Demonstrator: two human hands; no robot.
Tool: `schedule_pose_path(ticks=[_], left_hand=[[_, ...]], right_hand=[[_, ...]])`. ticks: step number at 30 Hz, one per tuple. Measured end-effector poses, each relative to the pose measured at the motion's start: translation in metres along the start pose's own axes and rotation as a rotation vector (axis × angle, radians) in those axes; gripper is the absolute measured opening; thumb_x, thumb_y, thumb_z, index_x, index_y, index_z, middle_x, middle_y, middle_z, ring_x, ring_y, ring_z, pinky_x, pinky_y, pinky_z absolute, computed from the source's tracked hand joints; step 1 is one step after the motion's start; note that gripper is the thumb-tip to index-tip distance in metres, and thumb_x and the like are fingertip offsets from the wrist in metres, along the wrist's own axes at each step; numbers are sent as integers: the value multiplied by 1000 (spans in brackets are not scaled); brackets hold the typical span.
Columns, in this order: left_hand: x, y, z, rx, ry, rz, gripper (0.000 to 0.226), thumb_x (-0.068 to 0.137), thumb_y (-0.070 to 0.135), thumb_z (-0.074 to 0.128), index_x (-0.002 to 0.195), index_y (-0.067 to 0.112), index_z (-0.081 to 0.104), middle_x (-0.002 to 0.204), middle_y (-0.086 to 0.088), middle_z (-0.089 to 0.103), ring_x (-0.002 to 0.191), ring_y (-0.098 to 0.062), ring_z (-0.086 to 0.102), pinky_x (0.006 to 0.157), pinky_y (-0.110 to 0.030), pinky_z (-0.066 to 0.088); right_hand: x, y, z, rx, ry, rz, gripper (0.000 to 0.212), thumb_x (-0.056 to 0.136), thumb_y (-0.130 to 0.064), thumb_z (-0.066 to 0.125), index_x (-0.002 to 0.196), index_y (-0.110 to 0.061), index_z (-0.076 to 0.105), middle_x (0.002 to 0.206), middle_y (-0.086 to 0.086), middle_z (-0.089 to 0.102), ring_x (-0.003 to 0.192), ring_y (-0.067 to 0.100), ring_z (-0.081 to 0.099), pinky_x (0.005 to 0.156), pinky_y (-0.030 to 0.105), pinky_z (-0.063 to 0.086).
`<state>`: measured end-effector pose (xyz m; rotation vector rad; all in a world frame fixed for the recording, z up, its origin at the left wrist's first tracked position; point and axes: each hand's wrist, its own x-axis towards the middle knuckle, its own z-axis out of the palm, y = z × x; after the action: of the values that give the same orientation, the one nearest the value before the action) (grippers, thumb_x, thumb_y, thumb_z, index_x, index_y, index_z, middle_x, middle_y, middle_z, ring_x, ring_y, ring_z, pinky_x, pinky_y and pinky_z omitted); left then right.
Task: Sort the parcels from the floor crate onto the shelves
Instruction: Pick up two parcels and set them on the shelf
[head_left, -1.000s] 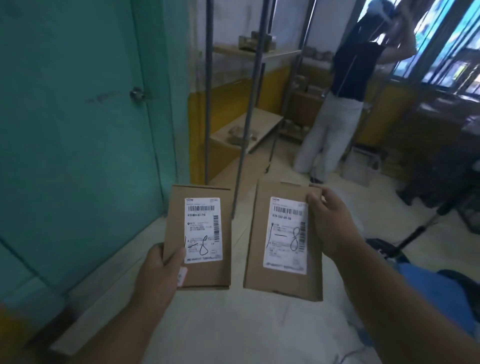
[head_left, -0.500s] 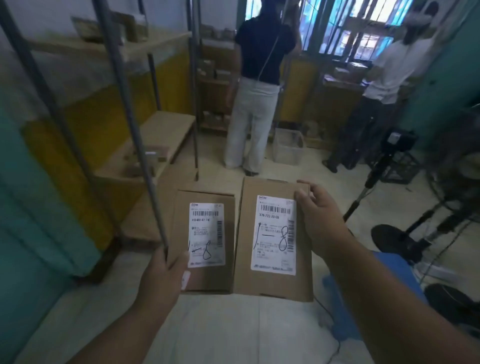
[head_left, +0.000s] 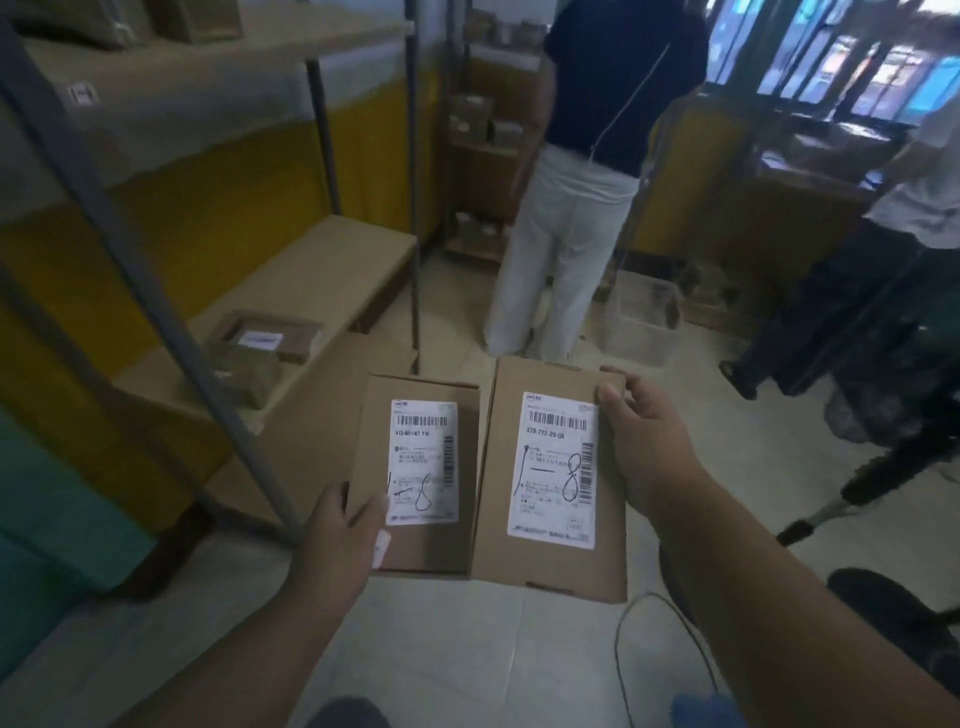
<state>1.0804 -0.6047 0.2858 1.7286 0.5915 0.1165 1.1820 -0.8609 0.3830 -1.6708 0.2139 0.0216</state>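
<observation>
Mid-sort, label check. My left hand (head_left: 340, 540) pinches the smaller flat brown cardboard parcel (head_left: 415, 473) at its lower left corner; my right hand (head_left: 644, 447) clamps the larger brown cardboard parcel (head_left: 556, 478) by its right edge. Both sit side by side, edges touching, white labels up, handwritten 8 on each. Next: find the matching slot on the grey metal-post shelves (head_left: 311, 270) to my left, then place both there.

Brown parcels (head_left: 415, 540) (white labels (head_left: 423, 462)); yellow wall (head_left: 218, 208).
</observation>
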Motion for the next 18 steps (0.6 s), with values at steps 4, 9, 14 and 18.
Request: schedule_pose_path(ticks=[4, 9, 14, 18], left_hand=[[72, -1, 19, -15, 61, -79, 8, 95, 30, 61, 98, 22, 61, 89, -3, 72, 80, -24, 69, 75, -47, 58], [173, 20, 49, 44, 53, -121, 10, 92, 29, 61, 90, 20, 60, 71, 0, 69, 62, -19, 64, 62, -36, 52], [245, 53, 84, -3, 54, -155, 18, 91, 26, 58, 87, 9, 57, 55, -9, 57, 49, -16, 53, 52, -30, 42], [297, 47, 114, -49, 114, -237, 33, 81, 36, 56, 80, 4, 56, 48, 1, 50, 42, -15, 44, 48, -27, 35]], right_hand=[[104, 2, 38, -31, -94, -10, 20, 102, -27, 53, 120, -28, 63, 106, 9, 74, 89, 23, 74, 73, 38, 59], [208, -1, 73, -84, -124, -1, 22, 103, -28, 52, 122, -25, 63, 103, 3, 75, 92, 22, 73, 67, 31, 57], [304, -13, 87, -156, -209, -28, 23, 102, -28, 53, 121, -22, 63, 104, 4, 75, 94, 22, 73, 86, 43, 59], [389, -1, 116, -164, -344, -22, 24, 99, -32, 58, 120, -24, 64, 105, 3, 75, 97, 22, 73, 85, 39, 58]])
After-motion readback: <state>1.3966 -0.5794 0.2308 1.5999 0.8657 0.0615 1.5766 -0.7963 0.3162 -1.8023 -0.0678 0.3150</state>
